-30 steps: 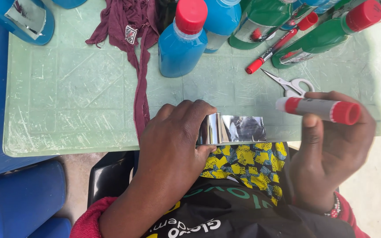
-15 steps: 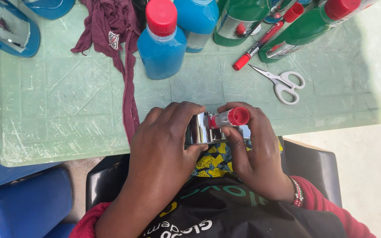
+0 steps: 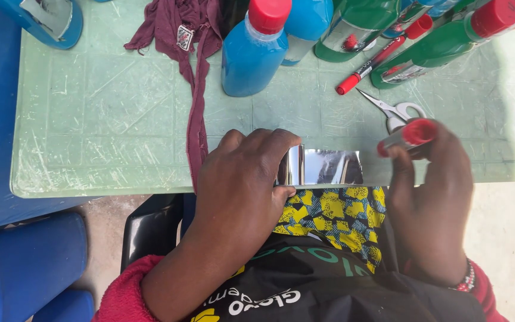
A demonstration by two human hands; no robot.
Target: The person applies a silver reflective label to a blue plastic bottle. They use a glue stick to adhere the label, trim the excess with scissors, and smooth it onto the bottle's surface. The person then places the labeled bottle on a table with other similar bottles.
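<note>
A shiny silver strip (image 3: pixel 327 167) is held down flat at the near edge of the pale green table (image 3: pixel 108 137). It is pressed there by the left hand (image 3: pixel 242 179), most likely so that it cannot slide or curl up. The left fingers (image 3: pixel 269 143) are bent over the strip's left end and grip it, with the thumb tucked under the edge. The rest of the strip sticks out to the right, bare and flat (it looks like foil or a mirror-like sheet, but which one cannot be told).

A stick with a red cap (image 3: pixel 405 135) is gripped in the right hand (image 3: pixel 430 197). The right fingers (image 3: pixel 401 164) are closed around it. It is held just past the strip's right end, near it but not seen touching. The red cap points up and to the right.

Small scissors (image 3: pixel 393 110) are left on the table just behind the right hand, close enough to be picked up. A red marker (image 3: pixel 376 62) lies a little farther back. A blue bottle with a red cap (image 3: pixel 256 50) and green bottles (image 3: pixel 442 45) are kept along the far side, out of the way of the hands. A dark red cloth (image 3: pixel 192 65) is draped beside the blue bottle, and its long tail runs down toward the left hand.
</note>
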